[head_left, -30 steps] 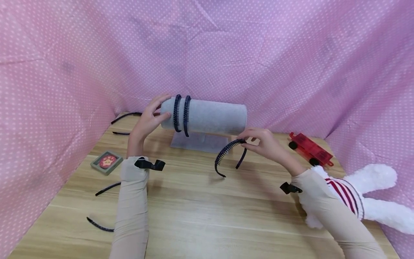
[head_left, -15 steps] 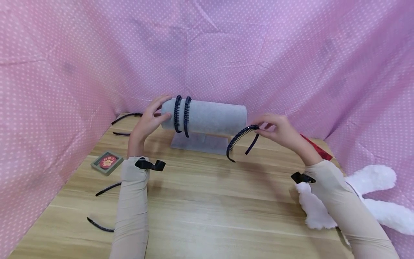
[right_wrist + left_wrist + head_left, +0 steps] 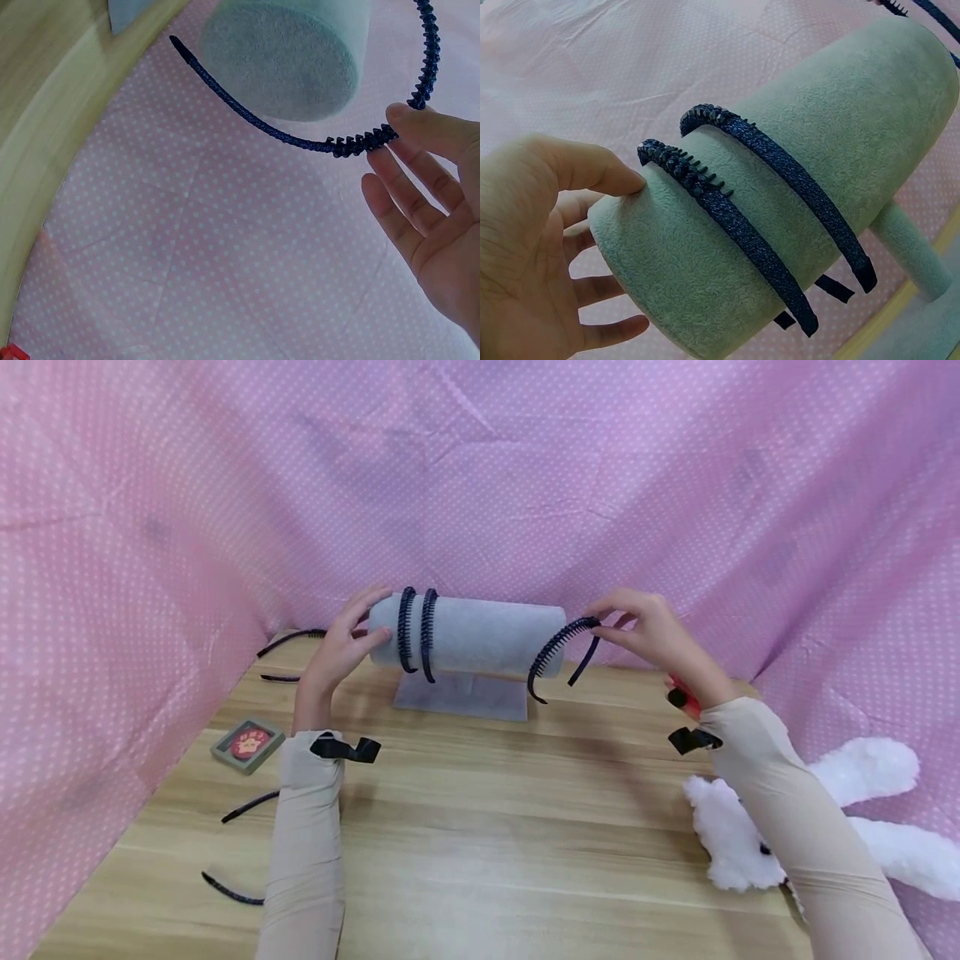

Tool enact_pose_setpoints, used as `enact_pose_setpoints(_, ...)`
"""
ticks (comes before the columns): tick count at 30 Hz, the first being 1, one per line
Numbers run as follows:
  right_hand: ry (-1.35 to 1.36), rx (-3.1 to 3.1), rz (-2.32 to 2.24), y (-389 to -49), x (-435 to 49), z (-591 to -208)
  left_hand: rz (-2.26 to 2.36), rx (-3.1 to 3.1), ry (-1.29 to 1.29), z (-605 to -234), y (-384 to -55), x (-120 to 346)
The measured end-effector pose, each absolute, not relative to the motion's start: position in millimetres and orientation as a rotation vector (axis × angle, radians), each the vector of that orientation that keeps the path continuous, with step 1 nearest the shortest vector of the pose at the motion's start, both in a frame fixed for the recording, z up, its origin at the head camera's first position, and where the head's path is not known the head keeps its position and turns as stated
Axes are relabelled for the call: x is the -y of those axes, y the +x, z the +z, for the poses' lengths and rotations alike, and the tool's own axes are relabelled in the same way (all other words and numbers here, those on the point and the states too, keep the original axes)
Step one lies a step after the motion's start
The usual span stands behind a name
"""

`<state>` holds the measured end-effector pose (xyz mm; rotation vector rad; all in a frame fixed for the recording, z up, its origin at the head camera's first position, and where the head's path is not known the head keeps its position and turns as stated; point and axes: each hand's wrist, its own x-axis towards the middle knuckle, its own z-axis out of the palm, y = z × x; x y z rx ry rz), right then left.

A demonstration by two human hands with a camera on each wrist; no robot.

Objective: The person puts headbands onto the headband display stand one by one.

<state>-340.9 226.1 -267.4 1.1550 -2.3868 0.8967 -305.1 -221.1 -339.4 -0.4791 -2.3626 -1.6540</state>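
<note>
My left hand (image 3: 339, 647) holds the left end of a grey plush headband display stand (image 3: 495, 631), a horizontal roll on a flat base. Two dark blue beaded headbands (image 3: 761, 251) with small teeth sit over the roll near that end, side by side. The right hand (image 3: 651, 628) pinches a third toothed headband (image 3: 553, 647) at the top of its arch, its two ends hanging down. In the right wrist view, this headband (image 3: 277, 135) arches around the roll's right end face (image 3: 281, 64), apparently just off it.
Several more headbands (image 3: 251, 806) lie at the left, partly behind the left arm. A small framed red badge (image 3: 249, 745) is there too. At right, the sleeve partly covers a white plush toy (image 3: 731, 847) and a red toy car (image 3: 684, 695). Pink dotted cloth (image 3: 480, 485) surrounds the table.
My right hand has lifted the headband up and to the right, from in front of the roll to its right end. The left hand has kept its place on the stand.
</note>
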Motion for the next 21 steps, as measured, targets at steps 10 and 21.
enact_pose_setpoints(10, 1.078, 2.471, 0.912, -360.3, -223.1, -273.4, -1.648, 2.365, -0.433, -338.3, -300.6, 218.8)
enact_pose_setpoints(21, 1.005, 2.494, 0.999, -374.7, -219.2, -283.8, -1.637, 2.366, -0.451, -340.2, -303.3, 216.8)
